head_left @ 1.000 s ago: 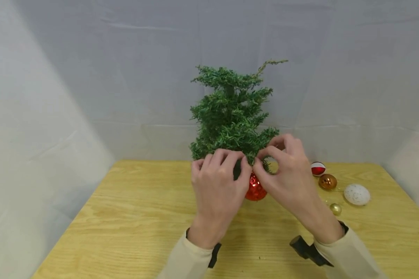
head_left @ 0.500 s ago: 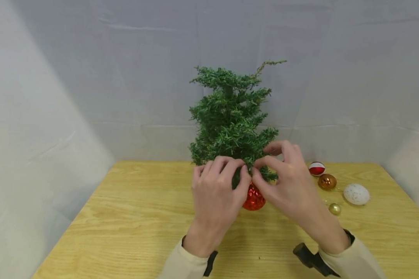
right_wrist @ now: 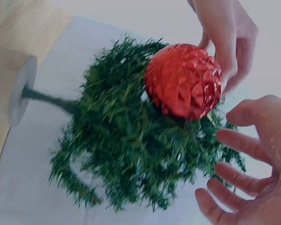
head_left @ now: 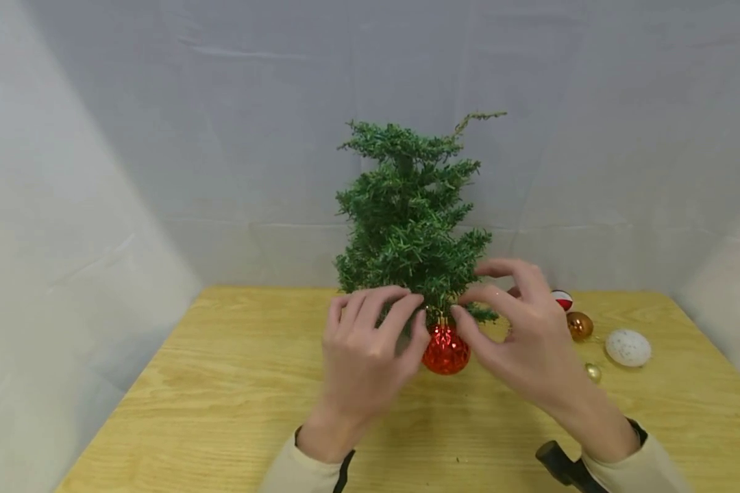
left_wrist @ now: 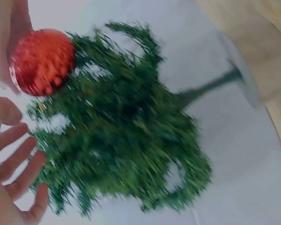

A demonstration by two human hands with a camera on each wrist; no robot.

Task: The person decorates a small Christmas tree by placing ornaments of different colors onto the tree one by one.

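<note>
A pale sheet [head_left: 284, 157] fills the background, and before it spreads a wood-grained table [head_left: 222, 397]. On the table stands a small green artificial tree [head_left: 403, 212], a thin twig poking out from its top. Two hands reach to its lower front: the left hand [head_left: 366, 352] and the right hand [head_left: 530, 335], both with fingers loosely bent and spread, thumbs parted from forefingers, gripping nothing. The red ornament [head_left: 446, 352] hangs from a low front branch, between the two hands and below their fingertips. The left thumb is just beside its left edge; the right thumb tip is close to its gold cap [head_left: 442, 319], whether touching I cannot tell. Beyond the right wrist, on the table, lie a speckled white egg [head_left: 629, 348], a shiny copper ball [head_left: 580, 326], a partly hidden red-and-white ball [head_left: 562, 300] and a little gold ball [head_left: 593, 372].
</note>
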